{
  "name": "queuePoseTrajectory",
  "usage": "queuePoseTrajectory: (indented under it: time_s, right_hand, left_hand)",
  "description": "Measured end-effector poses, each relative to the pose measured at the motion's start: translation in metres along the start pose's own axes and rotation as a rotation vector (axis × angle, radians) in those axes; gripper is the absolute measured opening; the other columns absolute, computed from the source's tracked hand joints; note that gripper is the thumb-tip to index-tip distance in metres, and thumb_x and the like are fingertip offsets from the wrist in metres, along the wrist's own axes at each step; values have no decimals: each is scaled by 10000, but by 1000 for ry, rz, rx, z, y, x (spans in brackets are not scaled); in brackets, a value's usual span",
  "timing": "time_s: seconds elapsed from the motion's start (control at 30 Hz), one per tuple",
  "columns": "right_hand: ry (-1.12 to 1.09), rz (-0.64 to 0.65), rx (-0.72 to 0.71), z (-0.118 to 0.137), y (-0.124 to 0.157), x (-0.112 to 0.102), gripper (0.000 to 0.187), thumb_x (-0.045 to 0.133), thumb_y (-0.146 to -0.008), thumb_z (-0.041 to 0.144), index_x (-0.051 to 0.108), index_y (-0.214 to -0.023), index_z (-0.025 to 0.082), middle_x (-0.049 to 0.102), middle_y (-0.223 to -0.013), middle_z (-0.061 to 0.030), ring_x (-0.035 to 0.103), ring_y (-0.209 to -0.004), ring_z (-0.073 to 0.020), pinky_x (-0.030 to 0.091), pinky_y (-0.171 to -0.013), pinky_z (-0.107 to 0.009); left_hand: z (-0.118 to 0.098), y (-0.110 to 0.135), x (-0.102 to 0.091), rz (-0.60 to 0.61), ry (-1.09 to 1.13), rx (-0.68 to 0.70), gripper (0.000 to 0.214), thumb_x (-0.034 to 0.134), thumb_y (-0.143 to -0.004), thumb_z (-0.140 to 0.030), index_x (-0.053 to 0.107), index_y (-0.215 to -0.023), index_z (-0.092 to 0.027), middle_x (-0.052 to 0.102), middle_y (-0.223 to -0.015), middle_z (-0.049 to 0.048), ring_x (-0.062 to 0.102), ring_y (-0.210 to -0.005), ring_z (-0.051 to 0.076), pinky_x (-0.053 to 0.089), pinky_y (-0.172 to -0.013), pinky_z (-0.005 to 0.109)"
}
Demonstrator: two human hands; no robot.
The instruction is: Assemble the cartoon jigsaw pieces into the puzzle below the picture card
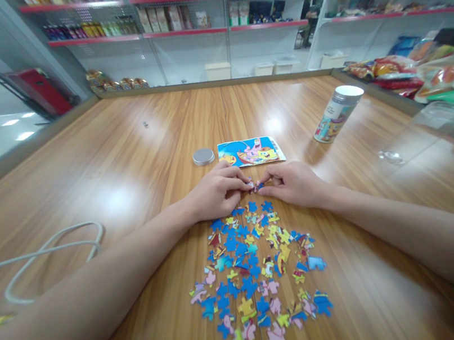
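Note:
Small jigsaw puzzle pieces (248, 287) in blue, yellow and pink lie loosely spread on the wooden table in front of me. Beyond them my left hand (218, 191) pinches a small puzzle piece (250, 184). Facing it, my right hand (291, 183) pinches another puzzle piece (259, 185), and the two pieces meet or nearly touch between my fingertips. Whether they are joined cannot be made out. Just past my hands lies a picture card (250, 152) showing cartoon figures on blue. A round silver lid (203, 156) rests left of the card.
An uncapped printed canister (336, 114) stands on the table (177, 120) at the right. A white cable (51, 247) loops at the left. Snack bags (404, 72) and a clear plastic box (436, 119) sit on the right side. Stocked shelves (184, 31) line the back; a person (307, 16) is far off.

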State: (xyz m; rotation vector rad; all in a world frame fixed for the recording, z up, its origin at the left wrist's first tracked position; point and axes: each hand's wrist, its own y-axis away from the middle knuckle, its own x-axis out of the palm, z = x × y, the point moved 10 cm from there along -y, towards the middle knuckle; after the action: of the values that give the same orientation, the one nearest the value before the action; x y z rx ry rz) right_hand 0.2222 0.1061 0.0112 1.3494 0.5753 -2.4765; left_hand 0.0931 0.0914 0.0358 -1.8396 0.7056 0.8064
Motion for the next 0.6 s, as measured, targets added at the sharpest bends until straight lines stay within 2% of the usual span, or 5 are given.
queuePoseTrajectory:
  time_s: [0.6]
  right_hand:
    - [-15,13,50,-4,-1,1,290,720,-877,486,709,-958,208,460,-558,62,419,-513,-112,248,-521,-273]
  left_hand:
    - [2,0,1,-7,10,-27,333,556,-823,-52,775,-1013,-216,752,-1026,60,618,-960,213,531,-890,420]
